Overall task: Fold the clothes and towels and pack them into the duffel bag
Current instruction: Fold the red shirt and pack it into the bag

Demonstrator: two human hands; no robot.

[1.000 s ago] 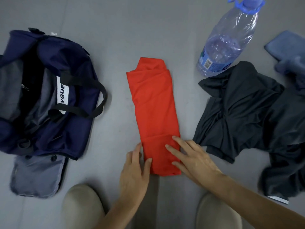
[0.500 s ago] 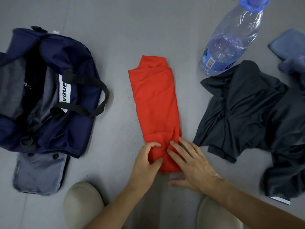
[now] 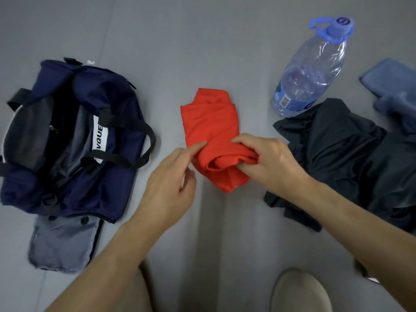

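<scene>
Rolling is what we see at the near end of the red garment (image 3: pixel 211 122). A second ago both hands lay flat on that end, with the strip stretched long on the floor (image 3: pixel 202 41). Now the end is lifted and curled over on itself, and the strip reads shorter.

Nearest to us, below the red garment, a beige shoe (image 3: pixel 299 291) shows. Our right hand (image 3: pixel 270 161) has its grip curled round the rolled end, fingers tucked under the fabric. Our left hand (image 3: pixel 171 176) is spread, its straight forefinger touching the roll's left edge and holding nothing. The far end of the red garment lies on the floor.

Left of the red garment the navy duffel bag (image 3: pixel 108 188) lies unzipped, well apart. To its right a dark grey garment (image 3: pixel 337 154) lies crumpled. Beyond that stands a water bottle (image 3: pixel 310 75), with a blue towel (image 3: pixel 391 79) farther right.

We judge this piece nearly ready for the bag; the dark garment and the towel remain to be folded.
</scene>
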